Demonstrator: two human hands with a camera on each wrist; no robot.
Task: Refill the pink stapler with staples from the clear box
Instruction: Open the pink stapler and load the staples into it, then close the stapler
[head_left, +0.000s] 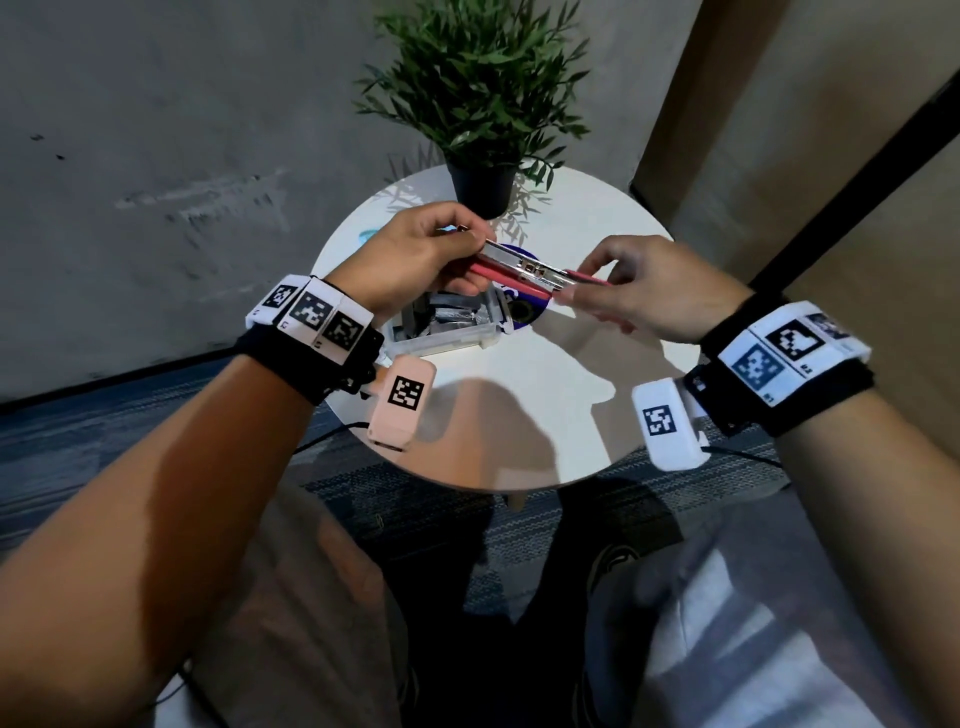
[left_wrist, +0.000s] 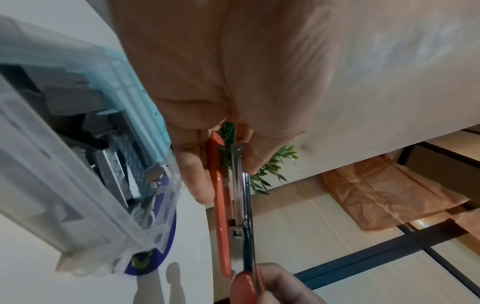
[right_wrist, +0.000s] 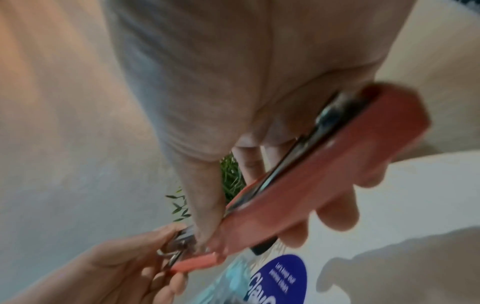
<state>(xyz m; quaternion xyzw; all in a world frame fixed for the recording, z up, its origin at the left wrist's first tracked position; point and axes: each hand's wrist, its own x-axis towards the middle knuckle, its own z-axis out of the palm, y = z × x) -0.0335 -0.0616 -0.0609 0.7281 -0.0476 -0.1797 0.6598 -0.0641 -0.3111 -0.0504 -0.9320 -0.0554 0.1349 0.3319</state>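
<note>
Counter: round white counter (head_left: 545, 415) – clear box (head_left: 447, 332) under our hands.
Grip: left hand (head_left: 415, 260), right hand (head_left: 649, 291) pinch opposite ends of the opened pink stapler (head_left: 524, 275).
Risk: we judge the stapler could slip out – both pinches are shallow.

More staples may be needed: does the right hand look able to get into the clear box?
Probably not at once: the right hand holds the pink stapler, which hangs over the clear box. The left hand grips it too.
</note>
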